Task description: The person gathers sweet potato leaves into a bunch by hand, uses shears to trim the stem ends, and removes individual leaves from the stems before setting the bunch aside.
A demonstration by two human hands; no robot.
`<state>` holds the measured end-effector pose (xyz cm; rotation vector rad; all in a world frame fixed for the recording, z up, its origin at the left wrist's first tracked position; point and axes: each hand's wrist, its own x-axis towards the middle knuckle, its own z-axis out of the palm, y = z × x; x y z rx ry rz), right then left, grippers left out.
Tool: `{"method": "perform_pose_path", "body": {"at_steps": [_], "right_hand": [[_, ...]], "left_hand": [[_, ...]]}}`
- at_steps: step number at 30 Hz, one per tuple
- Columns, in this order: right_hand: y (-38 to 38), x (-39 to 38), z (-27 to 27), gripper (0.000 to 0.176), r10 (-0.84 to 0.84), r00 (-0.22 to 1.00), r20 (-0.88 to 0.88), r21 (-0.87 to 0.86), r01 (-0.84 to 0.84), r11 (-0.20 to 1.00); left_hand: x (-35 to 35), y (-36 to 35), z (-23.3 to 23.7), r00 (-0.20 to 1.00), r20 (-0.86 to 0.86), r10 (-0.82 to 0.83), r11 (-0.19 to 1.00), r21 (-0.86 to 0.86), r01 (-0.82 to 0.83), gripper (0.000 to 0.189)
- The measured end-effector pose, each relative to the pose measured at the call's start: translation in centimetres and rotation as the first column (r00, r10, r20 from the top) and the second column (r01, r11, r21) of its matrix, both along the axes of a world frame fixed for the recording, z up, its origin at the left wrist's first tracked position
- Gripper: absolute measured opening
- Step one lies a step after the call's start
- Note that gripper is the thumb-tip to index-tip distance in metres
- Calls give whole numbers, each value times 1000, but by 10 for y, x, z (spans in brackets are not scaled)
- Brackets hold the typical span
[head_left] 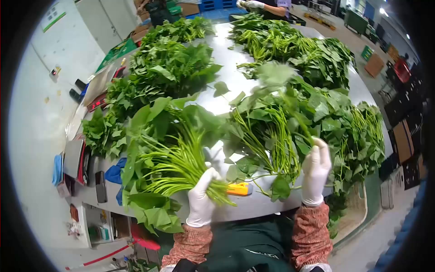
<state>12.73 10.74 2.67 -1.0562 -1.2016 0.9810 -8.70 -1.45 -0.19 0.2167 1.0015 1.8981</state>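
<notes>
My left hand, in a white glove, grips a thick bunch of leafy green stalks near the cut ends, with the leaves fanning out to the left. My right hand, also gloved, holds up a single leafy stem that rises blurred above the loose pile of greens in front of me. An orange-handled tool lies on the metal table between my hands.
More heaps of greens cover the left and far side of the table. Another person's gloved hand works at the far end. A blue cloth and small devices sit at the left edge. Crates stand at the right.
</notes>
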Motion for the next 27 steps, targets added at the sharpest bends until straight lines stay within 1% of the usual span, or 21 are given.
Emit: {"method": "perform_pose_path", "body": {"at_steps": [1,2,3,4,5,6,7,8,9,11,12,13,15,16,19,20,23,27], "right_hand": [[-4,-2,10,29,-38,995,-90,27,40,999],[-6,3,10,34,29,979,-201,40,-22,999],[-4,5,8,32,36,976,-217,26,-31,999],[-4,6,6,30,47,984,-170,-9,-49,999],[-5,7,4,28,56,991,-123,-44,-61,997],[-8,7,2,25,73,981,-180,-89,-91,992],[-12,4,5,19,44,990,-131,-108,-58,992],[-14,4,4,15,57,990,-127,-166,-78,983],[-17,6,0,12,59,991,-123,-226,-86,970],[-18,4,-7,9,65,998,-2,-170,-65,983],[-21,1,-8,9,37,999,8,-182,-35,983],[-24,2,-4,9,42,995,87,-123,-31,992],[-27,-3,-2,12,76,996,-49,-126,-81,989],[-26,-1,-9,15,72,997,17,-75,-71,995],[-30,-4,-2,12,62,997,-40,-53,-64,997],[-28,-3,-6,17,46,998,-40,-37,-47,998],[-32,-2,-1,18,50,999,-12,-62,-50,997],[-31,-1,-8,13,20,999,33,-34,-19,999]], "left_hand": [[3,0,9,999,33,1,1000,-9,-1,19],[4,-1,5,1000,7,-5,1000,-30,5,20],[4,-2,2,1000,-18,-18,998,-52,17,21],[8,-2,4,998,57,-10,997,-78,15,22],[9,-2,2,999,31,-30,998,-58,31,22],[10,-2,-1,999,6,-52,998,-40,53,22],[12,-1,-2,997,-14,-81,996,-24,80,22],[14,-2,3,994,24,-110,994,-27,110,22],[16,-3,1,995,18,-97,994,-47,98,23],[17,-4,2,994,-17,-108,993,-40,107,23],[18,-3,6,993,36,-112,993,-42,113,24],[18,-4,6,991,48,-123,992,-28,124,23],[16,-4,-3,990,64,-127,986,113,119,22],[15,-4,-3,989,79,-126,989,92,118,29],[18,-3,0,988,77,-134,988,93,127,28],[19,-3,-1,987,72,-141,986,97,133,28],[19,-4,-1,986,80,-147,987,80,141,28],[25,-1,5,994,25,-104,995,10,104,24]]}}
